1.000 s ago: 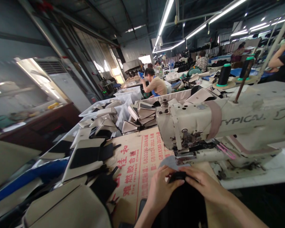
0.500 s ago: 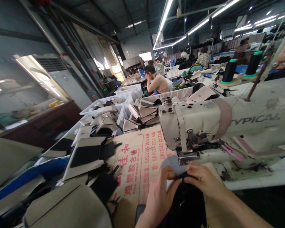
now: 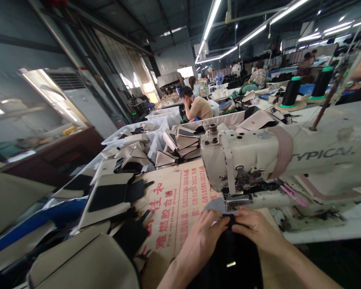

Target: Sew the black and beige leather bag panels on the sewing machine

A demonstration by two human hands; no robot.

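A black fabric piece (image 3: 228, 257) lies in front of me, its far edge just under the needle area of a cream sewing machine (image 3: 276, 160). My left hand (image 3: 200, 239) pinches the left side of that edge with thumb and fingers. From the right, my right hand (image 3: 255, 228) grips the same edge, fingers curled. Both hands sit just below the presser foot, which their fingers partly hide. A grey plate (image 3: 213, 204) shows beside the machine head.
A cardboard sheet with red print (image 3: 171, 208) covers the table to my left. Stacks of beige and black cut pieces (image 3: 114, 192) and white bins (image 3: 156, 140) crowd the left and back. Black thread cones (image 3: 290, 92) stand behind the machine. Other people work at distant tables (image 3: 198, 106).
Both hands have pushed the black fabric's edge a little farther up toward the needle area. The view has shifted slightly.
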